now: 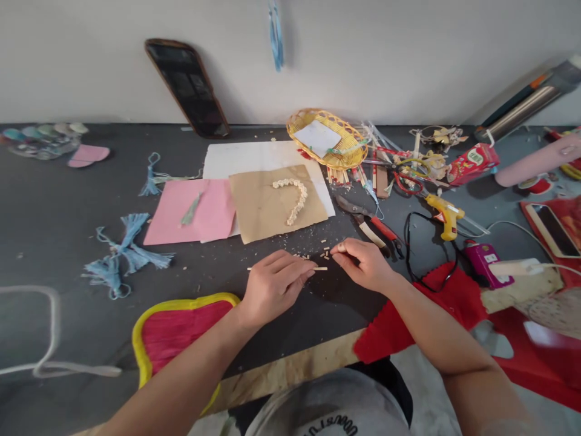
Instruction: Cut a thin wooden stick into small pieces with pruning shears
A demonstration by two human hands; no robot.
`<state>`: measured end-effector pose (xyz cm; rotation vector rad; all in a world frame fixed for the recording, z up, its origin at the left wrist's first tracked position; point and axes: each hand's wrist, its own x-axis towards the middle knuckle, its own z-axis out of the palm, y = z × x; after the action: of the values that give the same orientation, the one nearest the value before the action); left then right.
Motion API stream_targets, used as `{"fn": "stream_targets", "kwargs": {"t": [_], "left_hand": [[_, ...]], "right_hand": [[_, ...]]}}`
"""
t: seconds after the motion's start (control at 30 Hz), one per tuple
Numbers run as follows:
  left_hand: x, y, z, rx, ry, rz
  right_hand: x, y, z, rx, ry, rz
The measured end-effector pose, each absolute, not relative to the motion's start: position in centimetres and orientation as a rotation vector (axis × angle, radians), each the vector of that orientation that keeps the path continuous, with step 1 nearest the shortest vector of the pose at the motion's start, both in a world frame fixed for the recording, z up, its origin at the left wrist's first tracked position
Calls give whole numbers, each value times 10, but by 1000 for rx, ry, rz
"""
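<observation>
Your left hand is closed around a thin stick, over the dark surface. Your right hand has its fingers bent close together beside the small bits; I can't tell if it holds one. Hold the stick gently so it won't snap, and try not to brush the bits away.

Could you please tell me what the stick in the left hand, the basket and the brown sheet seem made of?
Stick: probably wood or bamboo, matt, judging by its pale straw colour.
Basket: cane or perhaps plastic strips, slightly shiny; the yellow weave shows, but does not settle which.
Brown sheet: likely paper or thin card, dull, with a thin, slightly wavy edge.
</observation>
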<state>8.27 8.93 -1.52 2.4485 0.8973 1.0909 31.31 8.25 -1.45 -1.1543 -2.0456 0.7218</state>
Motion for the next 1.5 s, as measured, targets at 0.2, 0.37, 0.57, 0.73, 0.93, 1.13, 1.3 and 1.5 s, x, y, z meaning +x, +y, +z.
{"fn": "stream_targets", "kwargs": {"t": [0.2,0.37,0.57,0.73,0.93,1.13,1.3,1.5], "left_hand": [[83,90,-15,2458,906,1080],[83,90,-17,2452,877,1079],[83,90,-19,2431,862,1070],[83,90,-20,2419,860,1055],[83,91,-21,2439,848,1061],[83,91,-23,2463,867,1051],[83,93,-25,2437,857,1115],[81,94,-26,2451,855,1144]], "right_hand": [[312,82,-18,-1133,-2082,749],[311,82,-17,-1145,-2131,752],[310,82,-17,-1134,-2159,728],[311,83,-19,-1132,-2147,726],[314,85,-19,-1128,-2132,701],[315,86,-23,-1094,-2030,636],[317,87,-19,-1192,-1950,609],[337,87,17,-1301,-1950,552]]}}
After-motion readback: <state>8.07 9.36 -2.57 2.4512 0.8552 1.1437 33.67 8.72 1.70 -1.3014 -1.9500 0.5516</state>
